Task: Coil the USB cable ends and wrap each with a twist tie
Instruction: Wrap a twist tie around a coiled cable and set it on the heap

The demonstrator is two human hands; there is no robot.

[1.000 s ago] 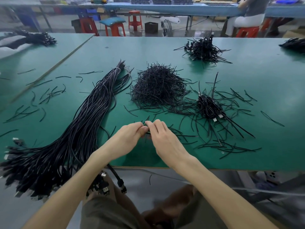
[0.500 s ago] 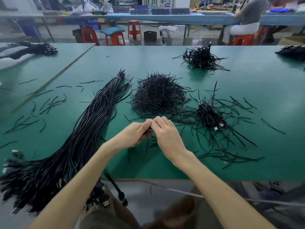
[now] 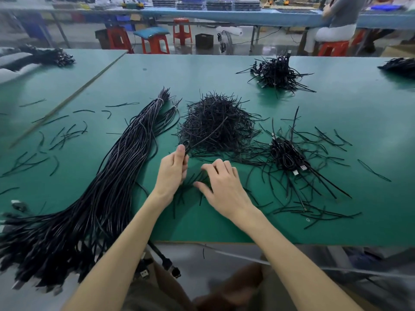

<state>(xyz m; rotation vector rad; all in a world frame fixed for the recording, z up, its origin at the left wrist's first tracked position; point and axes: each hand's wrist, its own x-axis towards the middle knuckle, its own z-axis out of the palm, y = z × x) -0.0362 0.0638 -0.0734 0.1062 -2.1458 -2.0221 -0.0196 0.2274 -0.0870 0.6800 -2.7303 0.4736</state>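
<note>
My left hand (image 3: 171, 171) pinches a small coiled black cable end (image 3: 186, 145), its loose tail slanting up over the big heap of black twist ties (image 3: 215, 122). My right hand (image 3: 221, 187) hovers with spread, relaxed fingers over loose twist ties (image 3: 190, 182) lying on the green table (image 3: 336, 135), holding nothing. A thick bundle of long black USB cables (image 3: 116, 167) runs diagonally on my left, plugs hanging off the near edge. A pile of tied cable coils (image 3: 289, 153) lies to my right.
Another pile of tied cables (image 3: 277, 72) sits far right of centre. Stray ties (image 3: 62, 135) scatter on the left. A second table (image 3: 45, 86) adjoins at left. Red stools (image 3: 155, 41) and a seated person (image 3: 336, 25) are beyond the far edge.
My hands were together working one piece; now they have separated. The left hand lifted the coiled cable end up-left, and the right hand opened and dropped toward the loose ties.
</note>
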